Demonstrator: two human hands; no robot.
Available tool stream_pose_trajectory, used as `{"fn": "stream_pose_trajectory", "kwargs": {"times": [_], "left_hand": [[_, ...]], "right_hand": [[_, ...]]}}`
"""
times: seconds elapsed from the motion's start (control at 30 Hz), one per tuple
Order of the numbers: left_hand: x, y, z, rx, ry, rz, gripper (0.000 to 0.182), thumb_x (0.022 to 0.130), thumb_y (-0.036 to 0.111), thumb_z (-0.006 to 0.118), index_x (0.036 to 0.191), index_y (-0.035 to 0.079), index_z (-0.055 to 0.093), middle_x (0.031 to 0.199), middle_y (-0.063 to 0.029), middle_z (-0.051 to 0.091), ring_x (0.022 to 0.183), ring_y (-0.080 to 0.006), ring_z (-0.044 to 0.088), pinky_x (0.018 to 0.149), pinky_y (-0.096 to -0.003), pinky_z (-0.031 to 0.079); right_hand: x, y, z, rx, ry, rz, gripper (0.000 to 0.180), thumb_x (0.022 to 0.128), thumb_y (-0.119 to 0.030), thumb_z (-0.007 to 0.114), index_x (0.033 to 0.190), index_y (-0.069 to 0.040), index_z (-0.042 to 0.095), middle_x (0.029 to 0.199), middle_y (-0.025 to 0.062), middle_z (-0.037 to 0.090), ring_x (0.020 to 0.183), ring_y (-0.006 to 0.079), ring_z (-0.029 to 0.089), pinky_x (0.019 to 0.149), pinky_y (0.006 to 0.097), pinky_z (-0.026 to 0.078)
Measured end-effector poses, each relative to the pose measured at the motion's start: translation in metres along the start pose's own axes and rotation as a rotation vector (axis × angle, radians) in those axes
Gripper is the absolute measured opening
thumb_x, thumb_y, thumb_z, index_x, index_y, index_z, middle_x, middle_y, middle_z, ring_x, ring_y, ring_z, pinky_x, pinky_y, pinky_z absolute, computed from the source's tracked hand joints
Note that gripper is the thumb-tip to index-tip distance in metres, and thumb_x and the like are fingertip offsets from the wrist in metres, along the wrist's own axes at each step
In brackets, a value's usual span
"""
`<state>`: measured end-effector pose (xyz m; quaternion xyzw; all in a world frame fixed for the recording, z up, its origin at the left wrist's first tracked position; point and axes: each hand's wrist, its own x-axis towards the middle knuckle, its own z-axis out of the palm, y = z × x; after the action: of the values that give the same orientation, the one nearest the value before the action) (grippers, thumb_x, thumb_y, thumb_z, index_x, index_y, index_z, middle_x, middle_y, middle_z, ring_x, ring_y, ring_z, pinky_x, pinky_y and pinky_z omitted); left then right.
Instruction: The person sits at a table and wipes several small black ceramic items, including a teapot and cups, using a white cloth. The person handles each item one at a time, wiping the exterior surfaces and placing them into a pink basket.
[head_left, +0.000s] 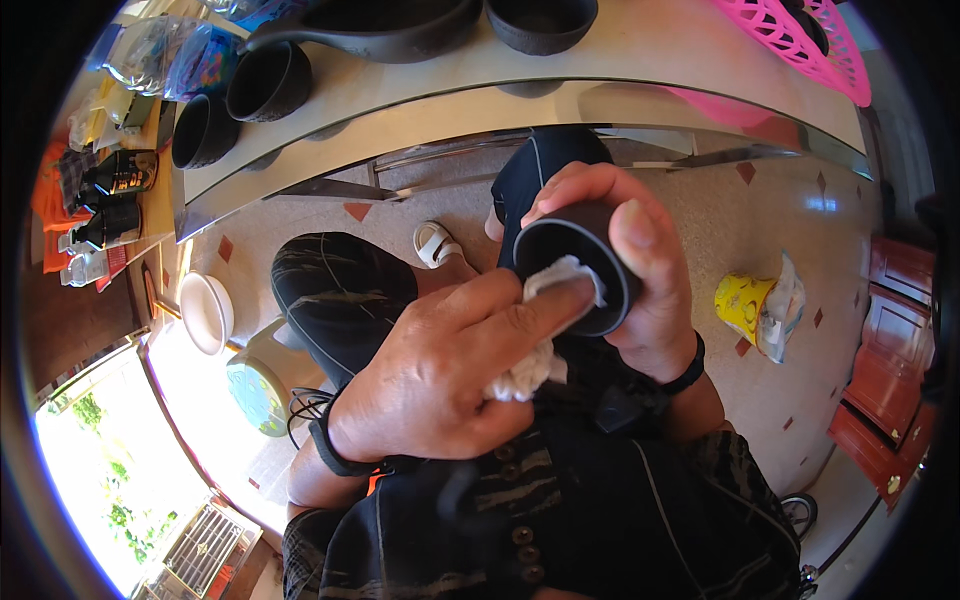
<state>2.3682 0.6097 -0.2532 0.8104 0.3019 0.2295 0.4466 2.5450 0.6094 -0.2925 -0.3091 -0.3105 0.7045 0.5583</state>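
Observation:
A small dark cup (531, 247) is tilted with its mouth towards me, above my lap. My right hand (652, 247) grips it from the right, thumb along its outer side near the rim. A crumpled white cloth (517, 379) is held in my left hand (442, 367); the index finger presses part of it inside the cup. On the table (652, 82) stand two small dark cups (271, 81) (204, 131), a dark bowl (541, 26) and a large dark handled dish (397, 30).
A pink openwork basket (795, 37) sits at the table's right end, plastic bottles (150, 56) at its left. More bottles (112, 221) stand on a wooden surface. On the floor are a white basin (206, 311), a stool (259, 390) and a yellow bin (741, 304) with a liner.

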Motion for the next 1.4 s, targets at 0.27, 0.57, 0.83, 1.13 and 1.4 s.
{"fn": "stream_pose_trajectory", "kwargs": {"times": [0.27, 0.57, 0.83, 1.13, 1.4], "left_hand": [[0.006, -0.001, 0.0, 0.475, 0.147, 0.081, 0.049, 0.061, 0.01, 0.067, 0.109, 0.004, 0.06, 0.076, -0.0066, 0.047, 0.059, -0.0231, 0.052, 0.052, -0.034, 0.043], [-0.002, -0.009, 0.001, -0.329, 0.056, -0.052, 0.044, 0.056, 0.005, 0.065, 0.099, 0.001, 0.057, 0.082, -0.0124, 0.051, 0.068, -0.0325, 0.054, 0.057, -0.0396, 0.045], [-0.002, -0.012, 0.003, -0.188, -0.081, -0.088, 0.04, 0.061, 0.007, 0.065, 0.1, 0.0, 0.058, 0.087, -0.0115, 0.053, 0.074, -0.0283, 0.057, 0.066, -0.0335, 0.046], [-0.022, -0.026, 0.011, -1.554, 0.314, -0.487, 0.087, 0.05, 0.019, 0.062, 0.128, -0.014, 0.041, 0.062, -0.0035, 0.047, 0.054, -0.0141, 0.045, 0.052, -0.0235, 0.036], [-0.027, -0.036, 0.021, -1.936, 0.176, -0.119, 0.09, 0.05, 0.018, 0.064, 0.13, -0.015, 0.037, 0.06, -0.0006, 0.043, 0.049, -0.0131, 0.041, 0.049, -0.0258, 0.032]], "right_hand": [[-0.001, -0.005, 0.002, -0.117, -0.025, 0.016, 0.024, 0.082, -0.02, 0.068, 0.097, -0.003, 0.062, 0.085, -0.0019, 0.057, 0.075, 0.0034, 0.05, 0.069, 0.0188, 0.041], [0.005, 0.002, -0.002, -0.38, -0.108, -0.156, 0.026, 0.074, -0.017, 0.076, 0.09, -0.003, 0.062, 0.086, 0.001, 0.055, 0.079, 0.0089, 0.051, 0.071, 0.0227, 0.041], [0.007, 0.001, -0.003, -0.521, -0.066, -0.231, 0.029, 0.072, -0.02, 0.078, 0.09, -0.003, 0.062, 0.086, 0.002, 0.055, 0.078, 0.01, 0.052, 0.069, 0.0234, 0.042], [0.001, -0.006, -0.004, -0.308, 0.002, -0.041, 0.055, 0.08, -0.05, 0.06, 0.097, 0.002, 0.056, 0.094, 0.0111, 0.054, 0.087, 0.0172, 0.055, 0.08, 0.0285, 0.043], [0.001, -0.001, 0.001, -0.041, -0.044, -0.031, 0.032, 0.088, -0.028, 0.06, 0.104, -0.001, 0.057, 0.084, -0.0003, 0.059, 0.07, 0.0018, 0.053, 0.064, 0.0161, 0.043]]}}
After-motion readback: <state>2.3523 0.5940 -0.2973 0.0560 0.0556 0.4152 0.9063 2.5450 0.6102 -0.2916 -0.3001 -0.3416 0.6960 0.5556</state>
